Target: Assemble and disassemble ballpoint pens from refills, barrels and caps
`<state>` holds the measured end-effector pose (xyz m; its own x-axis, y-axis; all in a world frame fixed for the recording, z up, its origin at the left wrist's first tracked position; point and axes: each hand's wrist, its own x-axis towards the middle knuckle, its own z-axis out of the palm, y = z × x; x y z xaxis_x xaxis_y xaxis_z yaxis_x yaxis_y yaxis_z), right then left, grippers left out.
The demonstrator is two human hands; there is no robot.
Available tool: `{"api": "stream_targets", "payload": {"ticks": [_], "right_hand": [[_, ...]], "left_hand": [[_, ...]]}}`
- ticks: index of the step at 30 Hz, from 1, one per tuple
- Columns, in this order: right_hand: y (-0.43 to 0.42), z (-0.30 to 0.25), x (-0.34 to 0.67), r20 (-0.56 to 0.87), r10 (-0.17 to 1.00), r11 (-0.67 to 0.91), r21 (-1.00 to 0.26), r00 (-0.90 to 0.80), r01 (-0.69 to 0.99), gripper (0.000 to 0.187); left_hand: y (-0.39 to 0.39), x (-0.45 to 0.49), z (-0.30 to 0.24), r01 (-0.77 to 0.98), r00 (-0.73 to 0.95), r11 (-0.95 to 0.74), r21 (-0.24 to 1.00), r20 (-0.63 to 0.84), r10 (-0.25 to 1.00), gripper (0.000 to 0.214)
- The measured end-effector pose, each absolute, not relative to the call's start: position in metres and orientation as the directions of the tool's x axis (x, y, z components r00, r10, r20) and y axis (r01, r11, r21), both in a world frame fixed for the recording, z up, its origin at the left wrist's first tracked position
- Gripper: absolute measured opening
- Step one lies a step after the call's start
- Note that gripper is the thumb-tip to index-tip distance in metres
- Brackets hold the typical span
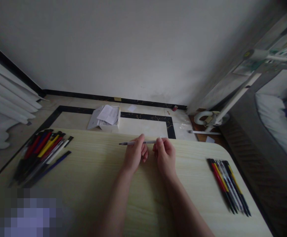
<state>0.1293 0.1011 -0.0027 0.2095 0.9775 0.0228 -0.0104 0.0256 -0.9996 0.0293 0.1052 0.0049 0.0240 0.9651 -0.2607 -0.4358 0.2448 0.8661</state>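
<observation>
A slim pale pen (149, 142) with a dark tip lies level between my two hands, above the far part of the wooden table (91, 197). My left hand (134, 154) pinches it near the tip, which sticks out to the left. At the other end, the fingers of my right hand (166, 154) are closed on the pen. On the left of the table is a heap of pens (45, 148) in red, yellow, white, blue and black. Several pens (228, 186) lie side by side on the right.
Beyond the table, an open white box (112, 123) with papers stands on the tiled floor near the wall. A red can (174, 108) is by the skirting. A white metal stand (232, 95) and a grey sofa (264, 131) are at right, a white curtain (5, 105) at left.
</observation>
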Motion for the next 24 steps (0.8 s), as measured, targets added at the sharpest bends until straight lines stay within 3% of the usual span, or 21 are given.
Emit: {"api": "stream_targets", "payload": {"ticks": [17,24], "right_hand": [[0.1008,0.0018,0.1298,-0.021,0.987,0.002,-0.990,0.161,-0.138,0.025],[0.1025,0.0017,0.1307,-0.051,0.979,-0.014,-0.983,0.196,-0.182,0.027]], "left_hand": [[0.1049,0.0288,0.0060,-0.388,0.026,0.243,0.889,-0.253,0.967,0.048],[0.1057,0.0285,0.0032,-0.448,0.047,0.239,0.861,-0.245,0.968,0.047]]}}
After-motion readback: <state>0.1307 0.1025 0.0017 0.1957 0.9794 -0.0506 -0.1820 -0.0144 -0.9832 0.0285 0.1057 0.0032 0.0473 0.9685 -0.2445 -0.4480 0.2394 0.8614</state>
